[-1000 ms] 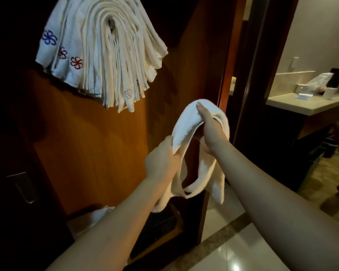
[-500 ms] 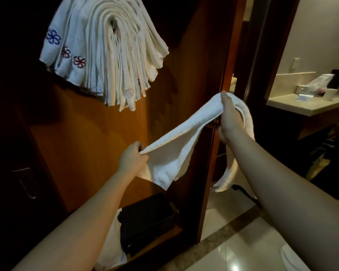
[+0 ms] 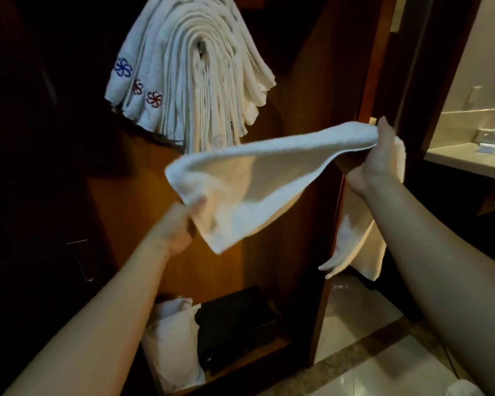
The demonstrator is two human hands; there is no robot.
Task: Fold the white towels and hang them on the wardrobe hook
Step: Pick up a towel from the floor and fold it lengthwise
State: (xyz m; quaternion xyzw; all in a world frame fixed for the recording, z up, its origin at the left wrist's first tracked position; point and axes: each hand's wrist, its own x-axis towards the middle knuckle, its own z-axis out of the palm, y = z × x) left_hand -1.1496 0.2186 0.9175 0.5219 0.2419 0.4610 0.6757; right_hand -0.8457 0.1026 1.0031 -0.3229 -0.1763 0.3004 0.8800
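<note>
1. Nearest the camera, the left hand [image 3: 180,224] pinches the low near corner of the white towel [image 3: 257,178], fingers closed on the cloth; it is blurred, so the exact finger placement cannot be told.
2. The right hand [image 3: 379,158] sits higher and further right, gripping the towel's other end with the thumb on top, and a loose tail of cloth hangs down behind that wrist.
3. Between the two hands the towel is drawn out nearly taut. Its long axis runs from lower left up to upper right, roughly across the wardrobe opening.
4. Beyond and above the span, up and to the left of its middle, the stack of folded towels [image 3: 192,72] drapes over the wardrobe hook [image 3: 201,47], of which only a small metal part shows.
5. Judged from this, the left hand lies closer beneath the hook than the right, and the towel must be doubled along its length before it rises to join the stack.
6. Low in the wardrobe a white bundle [image 3: 175,335] sits just beside a black box [image 3: 237,321].
</note>
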